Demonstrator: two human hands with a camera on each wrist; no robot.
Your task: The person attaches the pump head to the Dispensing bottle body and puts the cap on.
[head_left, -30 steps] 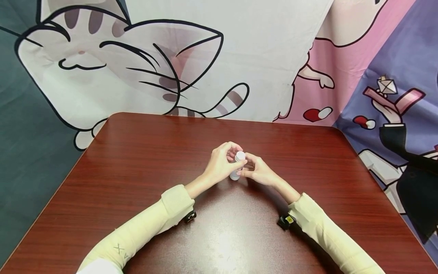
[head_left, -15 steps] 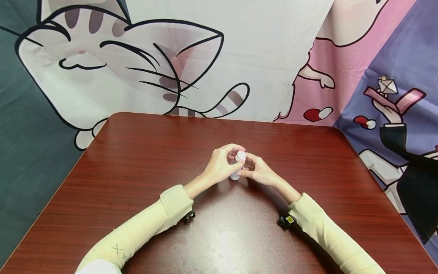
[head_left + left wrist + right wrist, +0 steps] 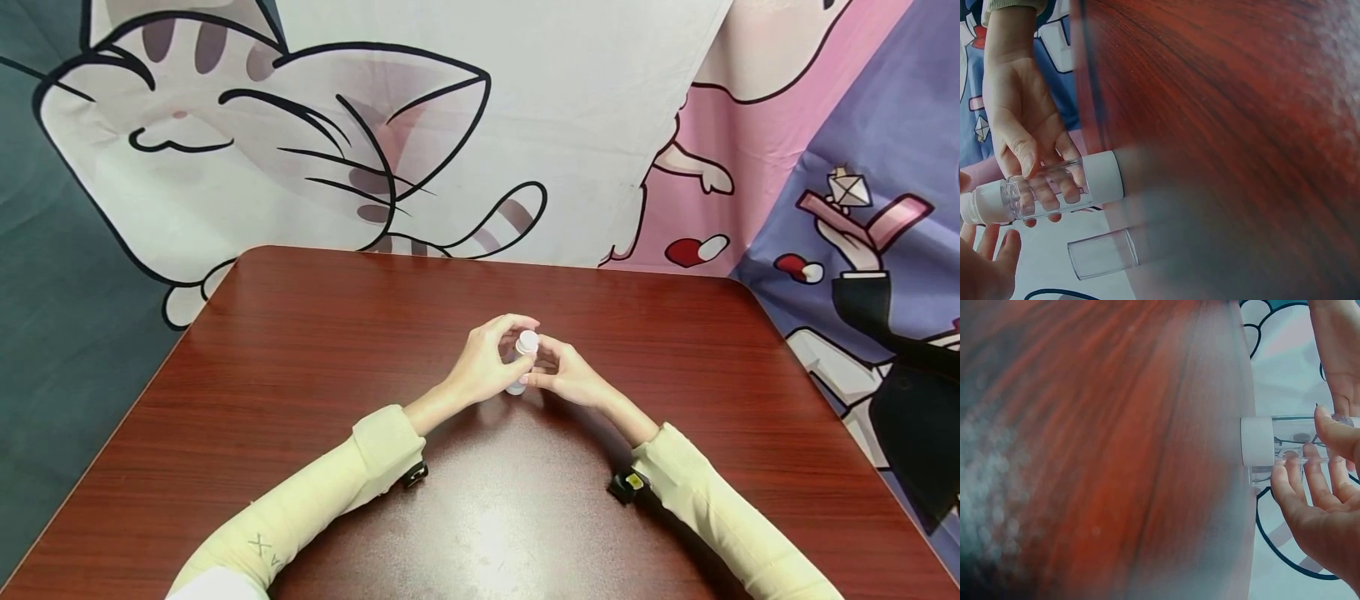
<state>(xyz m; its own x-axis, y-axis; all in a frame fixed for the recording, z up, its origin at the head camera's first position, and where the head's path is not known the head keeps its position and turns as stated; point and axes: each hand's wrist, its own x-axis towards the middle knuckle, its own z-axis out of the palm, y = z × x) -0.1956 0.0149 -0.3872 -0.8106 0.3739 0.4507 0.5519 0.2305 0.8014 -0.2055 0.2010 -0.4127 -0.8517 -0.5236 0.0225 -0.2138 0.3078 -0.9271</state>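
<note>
A small clear bottle (image 3: 1060, 187) with a white base (image 3: 1104, 177) and a white cap (image 3: 528, 341) stands upright on the table. My right hand (image 3: 568, 374) holds its body, thumb on one side and fingers on the other; the right wrist view has this hand (image 3: 1322, 500) at the right edge. At the upper part of the bottle, my left hand (image 3: 483, 358) curls its thumb and fingers round the white cap. Only some of its fingers show at the lower left in the left wrist view. Close by the bottle, a clear open-looking cylinder (image 3: 1104, 255) stands on the table.
The reddish-brown wooden table (image 3: 337, 333) carries a bright glare (image 3: 487, 533) near its front. Behind it hangs a cloth with a cartoon cat (image 3: 225, 125). Small black wrist cameras (image 3: 626, 485) sit under the cream sleeves (image 3: 300, 508).
My left thumb and fingers have shifted slightly about the top of the bottle. The right hand and the bottle stay almost where they were.
</note>
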